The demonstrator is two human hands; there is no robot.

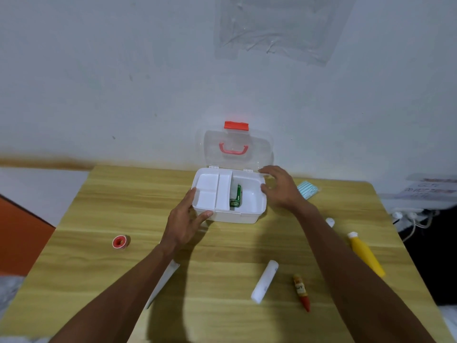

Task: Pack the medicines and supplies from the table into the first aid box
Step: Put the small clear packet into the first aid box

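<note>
Two hands frame the first aid box (237,217), which sits open on the wooden table (99,268) near the wall; the left hand (184,224) lies against its near left corner, thumb on the left wall and a straight forefinger touching the front, nothing clasped; the right hand (282,186) is at the box's right rim with fingers spread and loosely bent, holding nothing, though whether it touches the rim cannot be told; inside the box a white divided tray (212,191) fills the left part, and a green carton (236,197) lies beside it in the deeper right part; the clear lid (259,149) stands upright behind, with a red handle (233,149) and a red latch (236,126); on the table left of the box lies a red tape roll (120,242); a white flat item (164,283) shows beneath the left forearm; between the forearms lie a white bandage roll (264,280) and a red tube (301,292); beyond the right arm lie a yellow bottle (366,253) and a teal striped packet (306,190).
</note>
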